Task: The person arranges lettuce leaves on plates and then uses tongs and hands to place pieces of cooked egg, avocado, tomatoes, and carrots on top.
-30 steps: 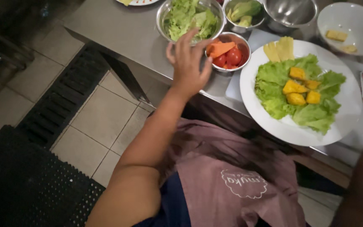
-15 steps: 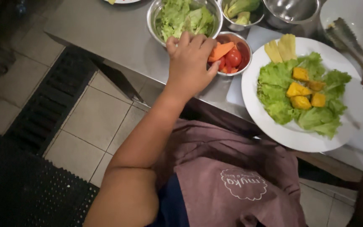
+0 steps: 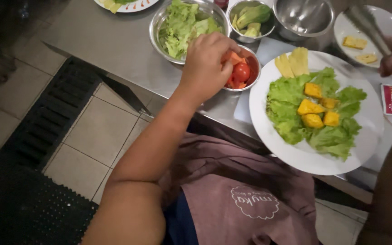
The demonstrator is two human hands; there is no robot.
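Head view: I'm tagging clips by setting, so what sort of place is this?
Probably a restaurant kitchen: a stainless steel counter, metal prep bowls of lettuce and tomato, and a black rubber floor mat.

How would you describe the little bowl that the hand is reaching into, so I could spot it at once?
Start from the big round white plate of lettuce and yellow cubes on the steel counter. Just to its left sits a small round metal bowl, with the left hand over it. It alone holds red tomato pieces and orange slices; the larger metal bowl behind it holds green lettuce.
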